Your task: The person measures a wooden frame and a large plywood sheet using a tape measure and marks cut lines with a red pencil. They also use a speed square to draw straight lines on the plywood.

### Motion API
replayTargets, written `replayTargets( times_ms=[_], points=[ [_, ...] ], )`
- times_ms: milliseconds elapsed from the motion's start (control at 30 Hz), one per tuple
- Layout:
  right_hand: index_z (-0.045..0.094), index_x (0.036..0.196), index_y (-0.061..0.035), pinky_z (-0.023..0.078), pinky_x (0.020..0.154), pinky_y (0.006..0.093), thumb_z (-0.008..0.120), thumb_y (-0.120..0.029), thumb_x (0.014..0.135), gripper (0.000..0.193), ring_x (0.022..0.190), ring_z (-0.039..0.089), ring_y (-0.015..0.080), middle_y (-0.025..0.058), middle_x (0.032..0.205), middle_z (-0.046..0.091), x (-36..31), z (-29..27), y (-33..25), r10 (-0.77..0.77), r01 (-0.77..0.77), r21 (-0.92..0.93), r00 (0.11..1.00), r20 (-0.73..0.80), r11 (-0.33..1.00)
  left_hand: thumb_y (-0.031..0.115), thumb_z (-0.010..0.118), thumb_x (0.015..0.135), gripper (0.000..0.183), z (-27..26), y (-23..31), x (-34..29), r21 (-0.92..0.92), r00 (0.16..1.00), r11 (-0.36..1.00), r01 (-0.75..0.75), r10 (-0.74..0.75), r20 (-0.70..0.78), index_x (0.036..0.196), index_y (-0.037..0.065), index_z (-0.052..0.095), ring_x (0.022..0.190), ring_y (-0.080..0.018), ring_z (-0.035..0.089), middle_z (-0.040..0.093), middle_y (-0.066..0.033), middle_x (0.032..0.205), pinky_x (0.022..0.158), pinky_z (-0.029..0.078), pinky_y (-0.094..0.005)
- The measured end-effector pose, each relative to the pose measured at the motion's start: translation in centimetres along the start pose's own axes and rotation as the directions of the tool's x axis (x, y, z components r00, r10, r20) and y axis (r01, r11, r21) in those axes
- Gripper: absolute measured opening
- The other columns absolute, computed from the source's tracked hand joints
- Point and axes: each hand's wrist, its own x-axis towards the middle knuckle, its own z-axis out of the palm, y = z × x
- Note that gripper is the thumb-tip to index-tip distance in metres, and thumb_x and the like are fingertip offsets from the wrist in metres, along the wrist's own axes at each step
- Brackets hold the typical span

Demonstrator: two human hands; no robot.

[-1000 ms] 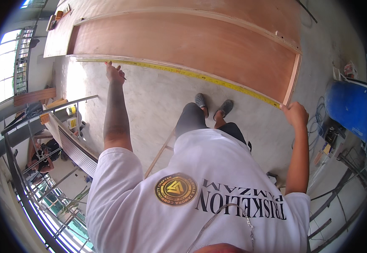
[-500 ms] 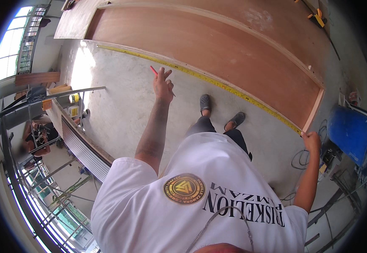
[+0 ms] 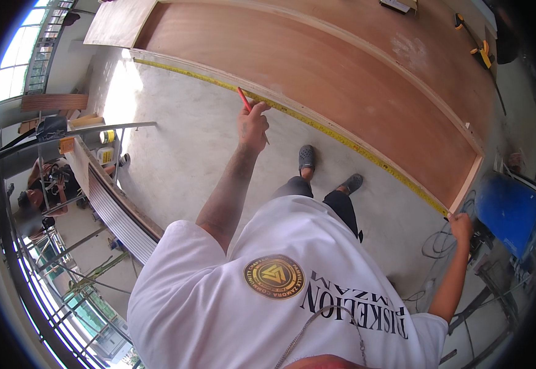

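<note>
Left hand (image 3: 254, 126): near 12 o'clock, closed around a slim red pencil (image 3: 245, 101); whether it touches the tape, I cannot tell.
Pencil: red end aimed at 11 o'clock and overlapping the tape in view, dark tip aimed at 5 o'clock.
Right hand (image 3: 461, 226): just past 3 o'clock, well apart from the left hand, fingers clamped on the end of the yellow tape (image 3: 366, 154) at a panel corner.
Tape: stretched from between 10 and 11 o'clock to just past 3 o'clock, along the panel's near edge.
Wooden panel (image 3: 317, 74): reddish-brown, edged with pale strips, spreading from 11 to 3 o'clock.
Bar clamp (image 3: 482, 56): black and yellow, at 2 o'clock.
Clogs: 2 dark clogs (image 3: 306, 158) on the grey floor (image 3: 182, 123), toward 2 and 3 o'clock.
Blue object (image 3: 508, 212): 3 o'clock, beyond the right hand.
Co-worker (image 3: 65, 178): 9 o'clock, behind metal bars.
</note>
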Motion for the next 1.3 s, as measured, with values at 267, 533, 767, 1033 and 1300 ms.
replayTargets(
  times_ms=[267, 533, 767, 1033, 1300],
  points=[
    [0.077, 0.095, -0.0078, 0.051, 0.091, 0.0543, 0.072, -0.053, 0.089, 0.046, 0.101, 0.071, 0.0376, 0.0179, 0.099, 0.076, 5.5, 1.8, -2.2, 0.061, -0.059, -0.049, 0.998, 0.035, 0.997, 0.01, 0.066, 0.092, 0.01, 1.9, -1.8, 5.1, 0.192, 0.998, 0.981, -0.036, 0.045, -0.042, 0.1, 0.005, 0.062, 0.045, -0.0037, 0.038, 0.069, -0.0077, 0.088, 0.041, 0.028, -0.0214],
    [0.077, 0.092, -0.0075, 0.052, 0.089, 0.0506, 0.073, -0.05, 0.089, 0.043, 0.1, 0.072, 0.0369, 0.0174, 0.1, 0.076, 7.3, 1.7, -2.7, 0.092, -0.092, 0.005, 0.995, 0.024, 0.996, 0.017, 0.068, 0.095, 0.017, 2.8, -2.0, 6.0, 0.241, 1.0, 0.97, -0.023, 0.026, -0.007, 0.106, 0.007, 0.058, 0.048, -0.0032, 0.034, 0.066, -0.0102, 0.092, 0.042, 0.027, -0.02],
    [0.076, 0.098, -0.0079, 0.052, 0.09, 0.0491, 0.074, -0.05, 0.089, 0.043, 0.104, 0.071, 0.035, 0.0157, 0.105, 0.076, 8.4, 1.5, -2.5, 0.096, -0.097, 0.011, 0.994, 0.048, 0.995, 0.026, 0.066, 0.096, 0.025, 2.7, -2.8, 6.2, 0.22, 0.998, 0.975, 0.044, -0.032, -0.059, 0.108, 0.005, 0.058, 0.049, -0.0068, 0.037, 0.063, -0.0092, 0.087, 0.044, 0.031, -0.0228],
    [0.077, 0.087, -0.0052, 0.054, 0.084, 0.0474, 0.074, -0.048, 0.089, 0.043, 0.094, 0.072, 0.0377, 0.0193, 0.094, 0.076, 6.0, 2.2, 0.4, 0.093, -0.093, 0.051, 0.996, 0.004, 0.994, 0.028, 0.051, 0.105, 0.031, 5.4, -4.0, -4.7, 0.168, 0.98, 0.985, 0.045, -0.076, 0.183, 0.116, 0.0, 0.061, 0.064, -0.0118, 0.049, 0.06, -0.0041, 0.083, 0.063, 0.043, -0.0321],
    [0.077, 0.088, -0.0052, 0.054, 0.081, 0.048, 0.074, -0.049, 0.088, 0.043, 0.093, 0.072, 0.0381, 0.021, 0.094, 0.075, 7.3, 3.3, -0.2, 0.067, -0.066, 0.066, 0.998, -0.003, 0.996, 0.017, 0.057, 0.107, 0.016, 10.8, -3.0, -6.1, 0.157, 0.817, 0.965, -0.211, 0.086, 0.57, 0.111, 0.002, 0.055, 0.073, -0.0139, 0.062, 0.068, -0.0086, 0.093, 0.073, 0.054, -0.0287]
  ],
)
